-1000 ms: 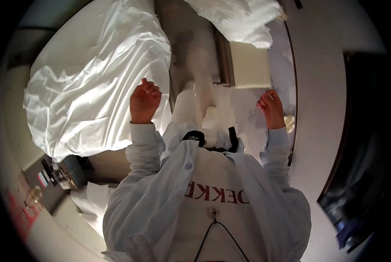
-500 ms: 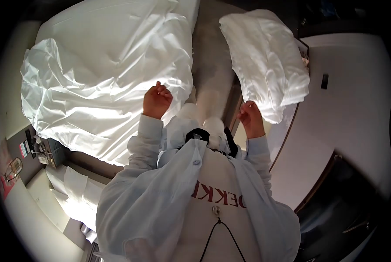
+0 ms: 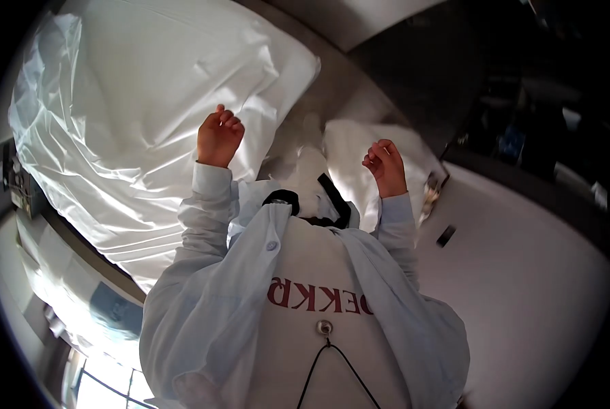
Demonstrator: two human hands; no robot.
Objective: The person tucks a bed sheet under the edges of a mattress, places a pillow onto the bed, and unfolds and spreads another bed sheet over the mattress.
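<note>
My left hand [image 3: 221, 138] is raised above the near side of a bed, its fingers loosely curled and slightly apart, with nothing visible in them. Below it spreads a rumpled white sheet [image 3: 134, 170] over the mattress. On the other side my right hand [image 3: 387, 169] hangs in the air with half-bent, parted fingers, and I see no object in it. It overlaps the view of a white bedding bundle [image 3: 349, 146], much of which lies behind my arm and body. Whether either hand touches fabric is doubtful; both appear apart from it.
A pale surface [image 3: 509, 273] with a small black object [image 3: 446, 236] extends to my right. Dark furniture or clutter stands at the upper right, poorly lit. A bedside unit [image 3: 20, 194] sits at the far left, and a bright window [image 3: 107, 385] shows at the lower left.
My view has turned and moved forward, so the bundle now appears lower and nearer my body. Both hands stay raised and loosely curled. More of the dark area at the upper right shows.
</note>
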